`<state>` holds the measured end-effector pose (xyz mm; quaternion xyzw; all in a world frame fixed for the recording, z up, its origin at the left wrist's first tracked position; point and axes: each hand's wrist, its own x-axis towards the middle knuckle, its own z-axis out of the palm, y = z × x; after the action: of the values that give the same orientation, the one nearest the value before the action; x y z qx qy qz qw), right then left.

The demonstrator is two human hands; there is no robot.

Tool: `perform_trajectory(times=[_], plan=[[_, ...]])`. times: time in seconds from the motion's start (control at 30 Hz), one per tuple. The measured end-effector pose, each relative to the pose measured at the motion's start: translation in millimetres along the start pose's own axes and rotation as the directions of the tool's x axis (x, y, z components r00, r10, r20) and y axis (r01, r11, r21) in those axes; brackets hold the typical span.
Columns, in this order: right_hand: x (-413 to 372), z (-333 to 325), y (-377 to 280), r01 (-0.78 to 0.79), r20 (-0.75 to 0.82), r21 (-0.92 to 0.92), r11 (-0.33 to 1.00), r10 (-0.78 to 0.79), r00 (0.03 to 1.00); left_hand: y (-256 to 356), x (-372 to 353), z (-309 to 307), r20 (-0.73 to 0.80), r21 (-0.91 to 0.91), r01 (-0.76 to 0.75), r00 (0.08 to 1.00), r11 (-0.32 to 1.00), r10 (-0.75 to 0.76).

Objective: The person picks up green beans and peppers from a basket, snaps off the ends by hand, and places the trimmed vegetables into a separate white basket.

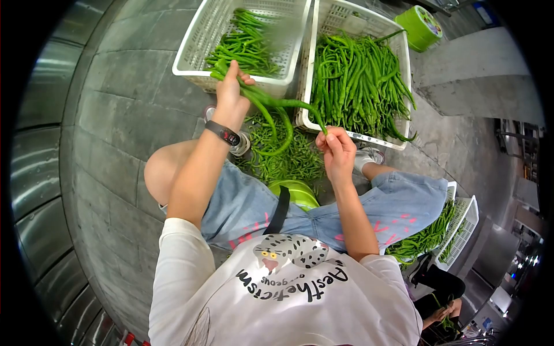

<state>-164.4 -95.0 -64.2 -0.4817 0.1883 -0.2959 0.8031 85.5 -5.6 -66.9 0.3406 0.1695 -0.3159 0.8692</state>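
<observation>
Grey floor tiles [115, 115] fill the head view, with a curved metal wall [34, 173] along one edge. The left hand [231, 95], a dark wristband [222, 134] on its wrist, has its grip closed around a bunch of peppers [262, 101], fingers wrapped over the stems. From that grip a curved pepper [291, 104] arcs across to the right hand [336, 151], whose grip is pressed together, thumb and fingertips pinching the pepper's end. Just beyond the left grip stands a white basket [190, 52] partly filled with sorted peppers [245, 43]; the bunch hangs over its near rim. Just beyond the right grip, touching the first, a second basket [405, 69] is heaped with long peppers [358, 81]. Below and between the two grips, a loose pile of small green pieces [288, 161] lies on the floor between the person's feet. Nearer the body than both grips, a green seat [294, 193] shows between the knees. Well beyond the right grip a green stool [420, 26] stands by a concrete step. Far to the outer side of the right grip, more baskets of peppers [464, 225] stand, and another person's hand [441, 314] holds something green there.
</observation>
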Motion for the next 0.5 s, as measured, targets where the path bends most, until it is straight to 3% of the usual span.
perform_trajectory(times=[0.17, 0.23, 0.3, 0.33, 0.43, 0.47, 0.5], plan=[[10.0, -11.8, -8.4, 0.017, -0.076, 0.406, 0.914, 0.015, 0.997, 1.0, -4.1, 4.2, -0.032, 0.013, -0.016, 0.999, 1.0, 0.017], [14.3, -25.7, -11.7, 0.048, -0.156, 0.427, 0.903, 0.021, 0.988, 6.5, -4.3, 4.8, -0.066, -0.01, -0.042, 0.997, 0.999, 0.041], [13.7, -34.2, -16.0, -0.041, -0.177, 0.249, 0.968, 0.087, 0.98, 10.5, -2.1, 5.9, -0.108, 0.01, -0.087, 0.99, 0.996, 0.088], [13.4, -37.5, -16.2, -0.175, -0.151, 0.144, 0.974, 0.196, 0.969, 11.6, 3.6, 2.4, -0.106, -0.035, -0.097, 0.99, 0.995, 0.093], [8.0, -34.5, -3.5, -0.303, -0.039, -0.434, 0.848, 0.318, 0.947, 12.2, 2.5, 3.0, -0.114, -0.046, -0.139, 0.984, 0.989, 0.134], [5.2, -30.7, 2.3, -0.336, -0.015, -0.43, 0.838, 0.366, 0.93, 11.0, 2.1, 3.5, -0.116, -0.026, -0.16, 0.981, 0.987, 0.156], [3.6, -24.0, 3.3, -0.485, -0.023, -0.279, 0.829, 0.499, 0.866, 10.0, 2.2, 3.6, -0.117, -0.007, -0.18, 0.977, 0.984, 0.178]])
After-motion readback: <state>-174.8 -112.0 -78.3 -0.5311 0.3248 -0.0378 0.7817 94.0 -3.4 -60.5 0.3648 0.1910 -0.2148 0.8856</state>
